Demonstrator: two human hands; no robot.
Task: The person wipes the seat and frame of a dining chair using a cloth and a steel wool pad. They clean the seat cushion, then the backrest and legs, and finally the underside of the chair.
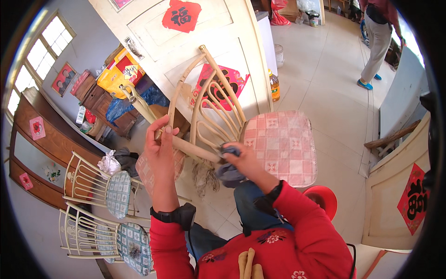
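Note:
My left hand [159, 139] grips the end of a cream-coloured chair tube [195, 148], fingers curled around its tip. Around the tube's other stretch, my right hand [242, 157] holds a dark grey cloth [231, 172], pressed against the surface. Just beyond stands a chair with a curved cream tube back [221, 104] and a pink checked seat [278, 148]. A second pink checked seat [143, 171] is partly hidden behind my left forearm. Below the tube a soiled, pale rag [205, 179] hangs or lies; which one I cannot tell.
Chairs with blue-green checked seats [118, 193] stand at left. A white door [146, 26] rises ahead, with an oil bottle [274, 86] by its edge. A red plastic basin or stool [325, 202] sits at my right. Farther off, a person [378, 38] stands near a pale panel [404, 90].

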